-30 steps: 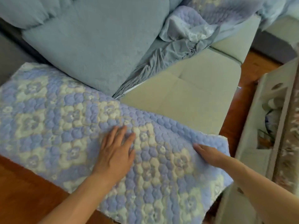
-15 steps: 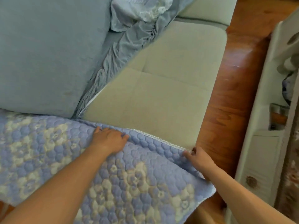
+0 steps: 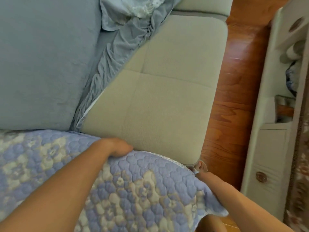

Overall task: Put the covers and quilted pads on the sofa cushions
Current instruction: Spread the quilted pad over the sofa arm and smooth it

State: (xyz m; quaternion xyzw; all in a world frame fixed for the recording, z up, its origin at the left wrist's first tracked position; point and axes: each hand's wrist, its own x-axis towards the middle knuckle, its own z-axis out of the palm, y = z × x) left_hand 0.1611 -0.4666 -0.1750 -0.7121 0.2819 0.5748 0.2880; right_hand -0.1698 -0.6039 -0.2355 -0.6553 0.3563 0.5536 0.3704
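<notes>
A blue and cream quilted pad (image 3: 133, 186) lies over the near seat cushion, its lace-trimmed edge running beside a bare beige seat cushion (image 3: 160, 101). My left hand (image 3: 117, 147) rests at that edge with its fingers curled down into the gap between the two cushions. My right hand (image 3: 201, 169) is at the pad's front corner, mostly hidden under the beige cushion's corner, fingers tucked in at the pad's edge. A blue back cushion (image 3: 41, 61) stands at the left. A crumpled blue-grey cover (image 3: 130, 30) lies behind the beige cushion.
Wooden floor (image 3: 234, 101) runs along the sofa's right side. A cream cabinet (image 3: 274, 148) with round knobs and open shelves stands at the far right. Another beige cushion (image 3: 205, 5) shows at the top.
Both hands moved from lying flat on the pad to its far edge and corner. My left fingers now dip into the gap and my right hand has slid under the beige cushion's corner.
</notes>
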